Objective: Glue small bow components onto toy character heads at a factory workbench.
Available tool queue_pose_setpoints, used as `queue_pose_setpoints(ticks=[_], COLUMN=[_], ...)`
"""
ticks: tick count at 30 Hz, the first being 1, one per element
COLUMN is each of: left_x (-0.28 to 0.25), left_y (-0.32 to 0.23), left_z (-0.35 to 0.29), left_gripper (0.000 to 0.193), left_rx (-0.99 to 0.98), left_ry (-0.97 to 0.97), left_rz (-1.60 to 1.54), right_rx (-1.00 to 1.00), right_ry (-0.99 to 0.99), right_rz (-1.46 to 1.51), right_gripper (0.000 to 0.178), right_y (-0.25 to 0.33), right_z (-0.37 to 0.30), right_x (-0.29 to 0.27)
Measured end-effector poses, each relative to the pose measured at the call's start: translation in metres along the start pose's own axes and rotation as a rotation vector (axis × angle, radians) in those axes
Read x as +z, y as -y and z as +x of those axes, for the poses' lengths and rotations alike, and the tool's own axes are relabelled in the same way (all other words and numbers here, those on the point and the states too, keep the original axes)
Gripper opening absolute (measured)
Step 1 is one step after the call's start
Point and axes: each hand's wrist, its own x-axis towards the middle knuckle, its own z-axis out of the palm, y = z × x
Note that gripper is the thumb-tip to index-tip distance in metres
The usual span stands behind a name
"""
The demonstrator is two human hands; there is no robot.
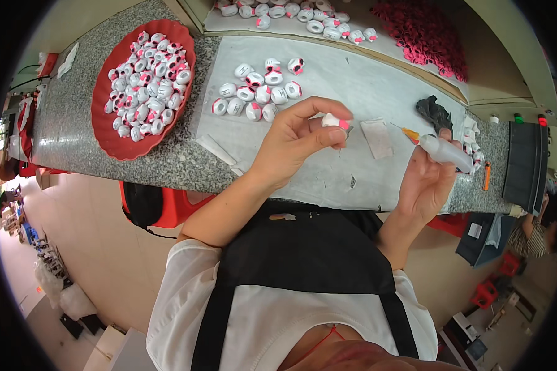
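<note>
My left hand (291, 141) pinches a small white plastic piece with a pink part (333, 120) between thumb and fingers, above the paper-covered bench. In my right hand (424, 185) is a translucent white squeeze bottle (444, 153), tilted so its orange needle tip (410, 134) points up and left. A gap separates the tip from the pinched piece. Just left of my left hand, several similar white, black and pink pieces (263, 94) lie grouped on the white sheet (315, 179). A small folded pale cloth or paper (376, 138) rests between my hands.
A scalloped red bowl (101, 127) at left is heaped with matching pieces. The shelf behind carries more white pieces (331, 32) and a pile of pink parts (418, 37). Crumpled black plastic (435, 113), an orange stick (487, 176) and a dark bin (524, 164) are at right.
</note>
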Motion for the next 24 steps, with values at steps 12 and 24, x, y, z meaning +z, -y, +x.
queue_pose_setpoints(ticks=[12,24], left_x=[-0.005,-0.004], left_y=[0.008,0.008], left_z=[-0.006,-0.007], left_gripper=[0.035,0.035], left_rx=[0.061,0.054], left_ry=[0.03,0.038], left_rz=[0.022,0.04], right_rx=[-0.523,-0.581], right_ry=[0.265,0.34], right_rz=[-0.731,-0.836], right_gripper=[0.036,0.04], right_y=[-0.011,-0.014], right_z=[-0.022,-0.025], right_x=[0.02,0.021])
